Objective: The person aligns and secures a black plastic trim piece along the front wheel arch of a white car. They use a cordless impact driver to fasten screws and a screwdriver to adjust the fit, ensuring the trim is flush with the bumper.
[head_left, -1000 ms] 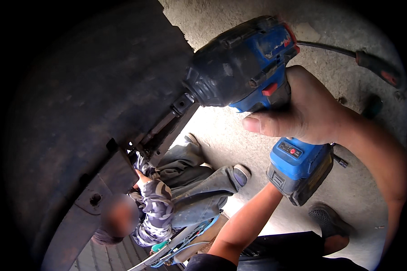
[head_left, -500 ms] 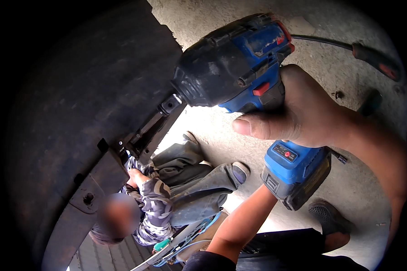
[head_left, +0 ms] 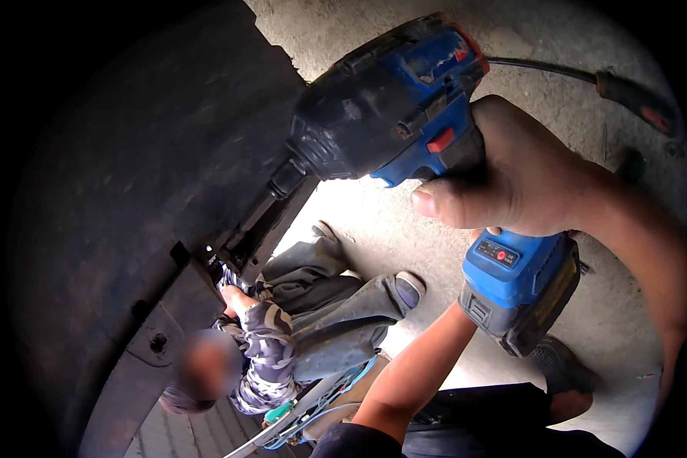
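Note:
A blue and black cordless impact wrench [head_left: 382, 103] fills the upper middle, tilted with its nose down to the left. My right hand [head_left: 515, 179] is closed round its handle, thumb lying across the near side. Below the handle hangs the blue and black battery pack [head_left: 515, 286]. On the wrench's nose a dark socket piece [head_left: 286, 179] meets a slim bar [head_left: 256, 214] running down beside a large dark panel [head_left: 153, 145]. My left forearm [head_left: 424, 362] rises from the lower edge and passes behind the battery; the left hand's fingers are largely hidden there.
A co-worker in a camouflage top [head_left: 267, 351] and grey trousers [head_left: 343, 317] is low at the left, hands by the panel's bracket [head_left: 240, 263]. A black-handled tool [head_left: 637, 103] lies on the concrete floor [head_left: 374, 221]. Blue tubing [head_left: 332, 397] runs near the bottom.
The socket piece on the wrench's nose has turned; its shiny face with a hole no longer shows. The battery end has swung slightly right, and my right thumb has moved right.

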Motion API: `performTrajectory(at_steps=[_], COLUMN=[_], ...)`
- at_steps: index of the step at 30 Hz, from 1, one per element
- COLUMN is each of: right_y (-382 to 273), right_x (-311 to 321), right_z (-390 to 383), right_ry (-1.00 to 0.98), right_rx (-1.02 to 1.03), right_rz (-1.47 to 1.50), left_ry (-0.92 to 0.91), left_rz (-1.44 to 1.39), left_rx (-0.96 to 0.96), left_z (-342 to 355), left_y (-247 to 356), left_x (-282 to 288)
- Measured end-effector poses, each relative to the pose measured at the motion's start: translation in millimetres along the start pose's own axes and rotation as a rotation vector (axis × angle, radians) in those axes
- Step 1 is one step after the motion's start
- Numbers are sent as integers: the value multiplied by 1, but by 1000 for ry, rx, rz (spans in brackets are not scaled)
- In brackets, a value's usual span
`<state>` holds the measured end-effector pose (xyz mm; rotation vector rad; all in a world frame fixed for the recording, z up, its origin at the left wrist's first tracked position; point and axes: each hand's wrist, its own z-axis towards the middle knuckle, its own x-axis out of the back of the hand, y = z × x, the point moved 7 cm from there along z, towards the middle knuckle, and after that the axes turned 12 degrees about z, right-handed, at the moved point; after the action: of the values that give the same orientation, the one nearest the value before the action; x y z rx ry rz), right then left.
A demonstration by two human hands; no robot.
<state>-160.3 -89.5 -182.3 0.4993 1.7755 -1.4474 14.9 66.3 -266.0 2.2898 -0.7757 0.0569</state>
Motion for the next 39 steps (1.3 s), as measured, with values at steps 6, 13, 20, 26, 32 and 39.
performTrajectory(at_steps=[6,13,20,26,32,39], right_y=[3,-3,-5,-9,-21,-23], right_x=[6,15,15,22,0,7], right_z=[4,2,4,-5,1,-5], right_ry=[41,29,8,54,42,134], right_rx=[69,50,6,70,210,199], right_rz=[-37,-82,-208,-176,-114,-102], left_ry=[2,9,23,15,75,53], left_rz=[73,159,226,263,293,307], left_rx=[-9,-46,-60,-52,-94,-104], left_z=[3,7,3,2,6,8], left_y=[-5,-8,-16,-21,-20,-22], left_x=[-2,-8,-9,-10,3,-2])
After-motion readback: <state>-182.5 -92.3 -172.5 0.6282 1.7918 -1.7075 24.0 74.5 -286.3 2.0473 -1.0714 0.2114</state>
